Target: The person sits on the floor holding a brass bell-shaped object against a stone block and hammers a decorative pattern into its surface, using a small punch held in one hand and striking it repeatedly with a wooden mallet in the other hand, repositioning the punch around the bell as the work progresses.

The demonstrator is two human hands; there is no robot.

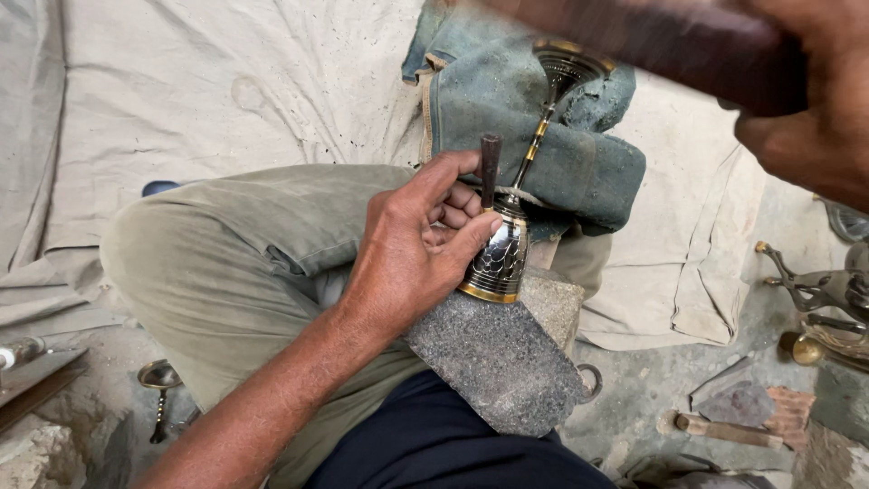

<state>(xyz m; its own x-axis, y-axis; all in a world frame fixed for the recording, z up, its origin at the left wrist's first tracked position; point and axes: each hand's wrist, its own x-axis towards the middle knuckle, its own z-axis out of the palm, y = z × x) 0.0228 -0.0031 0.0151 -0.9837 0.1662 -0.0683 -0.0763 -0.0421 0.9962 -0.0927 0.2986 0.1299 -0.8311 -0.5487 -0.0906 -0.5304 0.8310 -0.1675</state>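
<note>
My left hand (pixel 412 249) pinches a short dark metal punch (pixel 490 165) upright against a shiny engraved metal cup (pixel 500 258), part of a goblet-like brass piece with a thin stem (pixel 536 145) and a round base (pixel 568 65). The cup rests on a grey stone block (pixel 498 358); the stem lies across a folded blue-grey cloth (pixel 561 158). My right hand (pixel 815 127) is raised at the upper right, blurred, gripping a dark wooden hammer handle (pixel 670 41) above the piece.
My olive-trousered leg (pixel 235 263) lies across a pale sheet (pixel 226 81). Brass parts (pixel 819 299) sit at the right edge, a wooden-handled tool (pixel 724 430) at lower right, a small metal spoon-like piece (pixel 160 380) and a tool (pixel 27 353) at lower left.
</note>
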